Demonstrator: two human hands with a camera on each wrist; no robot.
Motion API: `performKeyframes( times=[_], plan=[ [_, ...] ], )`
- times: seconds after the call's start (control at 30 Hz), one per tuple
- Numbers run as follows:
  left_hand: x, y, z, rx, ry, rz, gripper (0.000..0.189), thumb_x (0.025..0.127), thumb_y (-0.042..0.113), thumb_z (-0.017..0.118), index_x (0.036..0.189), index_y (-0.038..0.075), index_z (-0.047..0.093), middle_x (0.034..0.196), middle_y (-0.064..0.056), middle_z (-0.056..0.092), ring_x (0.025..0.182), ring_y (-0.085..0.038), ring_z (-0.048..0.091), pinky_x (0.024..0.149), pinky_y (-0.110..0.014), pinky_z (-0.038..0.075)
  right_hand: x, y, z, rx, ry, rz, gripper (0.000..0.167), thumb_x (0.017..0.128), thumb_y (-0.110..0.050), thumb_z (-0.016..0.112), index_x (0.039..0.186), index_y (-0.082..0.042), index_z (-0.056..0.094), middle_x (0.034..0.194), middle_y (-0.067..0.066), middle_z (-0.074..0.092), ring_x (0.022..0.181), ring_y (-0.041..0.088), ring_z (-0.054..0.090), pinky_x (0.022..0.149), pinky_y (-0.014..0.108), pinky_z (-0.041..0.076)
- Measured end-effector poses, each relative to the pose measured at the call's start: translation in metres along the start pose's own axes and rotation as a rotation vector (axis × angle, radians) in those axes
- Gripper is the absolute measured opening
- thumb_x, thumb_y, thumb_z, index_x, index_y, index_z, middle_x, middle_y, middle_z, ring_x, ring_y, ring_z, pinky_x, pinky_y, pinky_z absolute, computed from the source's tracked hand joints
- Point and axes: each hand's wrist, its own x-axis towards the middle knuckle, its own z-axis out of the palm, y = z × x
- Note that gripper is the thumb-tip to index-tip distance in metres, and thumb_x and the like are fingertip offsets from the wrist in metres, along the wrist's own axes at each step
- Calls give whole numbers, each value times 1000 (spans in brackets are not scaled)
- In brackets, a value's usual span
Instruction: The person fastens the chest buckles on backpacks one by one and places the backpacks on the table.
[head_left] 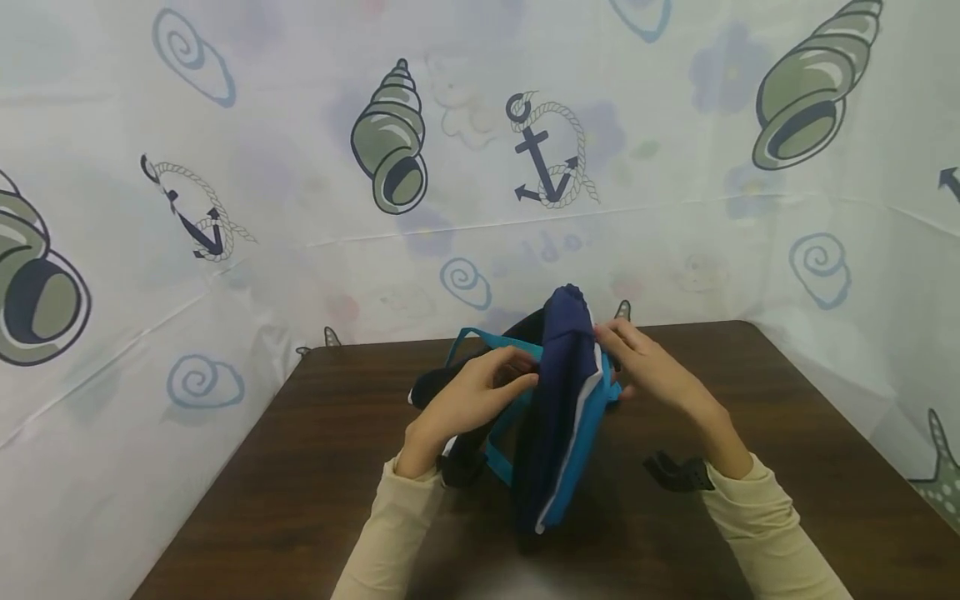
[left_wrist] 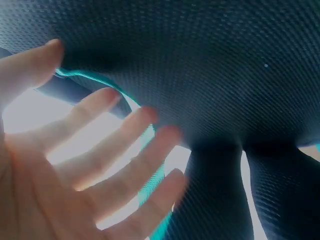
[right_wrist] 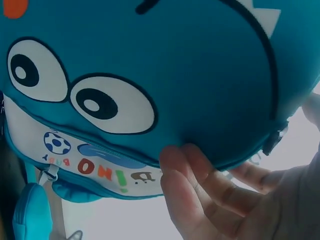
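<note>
A child's backpack (head_left: 558, 417) in dark blue and light blue stands tilted on its edge on the table, between my two hands. Its front (right_wrist: 210, 75) is a blue cartoon face with big eyes, above a white printed band. At its back, my left hand (head_left: 480, 387) has its fingers spread; in the left wrist view they reach toward the dark mesh back panel (left_wrist: 225, 90), by the thin blue strap. My right hand (head_left: 652, 367) touches the front side near the upper part, its fingertips against the blue surface.
The brown wooden table (head_left: 300, 467) extends around the backpack. Black shoulder straps (head_left: 435, 387) hang off its back toward the left. A patterned white cloth (head_left: 285, 125) with shells and anchors rises behind the table and at both sides. Dark bands sit on both wrists.
</note>
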Motion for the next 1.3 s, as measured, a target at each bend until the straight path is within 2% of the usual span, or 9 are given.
performKeyframes(
  times=[0.13,0.33,0.53,0.67,0.77,0.9,1.07,1.2,1.3],
  plan=[
    [0,-11,4,151,-150,-118,39,100,38,59,131,14,60,117,-3,68,104,-16,65,90,-37,53,1,0,1,-39,6,-4,51,105,-52,35,135,-10,41,111,19,54,91,31,60,68,39,56],
    [5,-28,16,280,-389,-313,68,99,53,51,150,8,44,149,-11,52,133,-28,53,109,-45,44,-1,1,-5,-31,-16,-10,49,106,-48,38,132,-7,42,102,16,48,82,27,55,68,39,58],
    [12,-53,31,269,-350,-397,70,99,59,46,146,6,49,146,-13,54,134,-31,52,110,-47,43,-2,0,-7,-13,-23,-15,45,107,-44,39,129,-5,45,100,13,41,76,23,44,70,44,58],
    [15,-69,43,143,-310,-488,74,100,61,43,148,5,44,140,-20,57,113,-35,63,88,-49,56,-3,0,-6,-14,-28,-16,45,107,-43,38,129,-5,45,105,13,42,77,23,43,70,43,58],
    [18,-77,49,39,-311,-549,75,100,63,39,133,-2,57,119,-23,67,91,-34,70,72,-47,59,-4,0,-7,-21,-28,-14,44,107,-43,37,128,-5,46,110,15,43,81,25,45,70,43,59],
    [22,-82,55,-42,-340,-576,77,100,65,33,121,-4,60,91,-20,70,76,-32,72,71,-45,58,-5,-2,-9,-24,-27,-15,42,108,-42,35,126,-5,46,113,16,43,85,28,46,70,44,60],
    [25,-82,60,-113,-351,-603,85,99,68,32,125,-8,55,85,-23,71,74,-36,74,71,-47,60,-6,-3,-10,-36,-27,-6,45,108,-41,33,131,-4,41,123,22,45,103,35,50,73,46,60],
    [26,-82,62,-125,-325,-612,85,98,69,35,104,-11,65,74,-24,70,67,-35,73,65,-44,61,-7,-2,-10,-150,67,-34,50,107,-44,35,145,-11,32,135,24,52,111,37,59,78,46,57],
    [25,-81,63,-162,-321,-615,82,99,66,37,107,-12,63,74,-25,70,65,-36,72,64,-45,61,-7,0,-11,-203,142,-114,48,106,-39,40,148,-17,33,132,20,52,113,36,60,88,52,51]
  ],
)
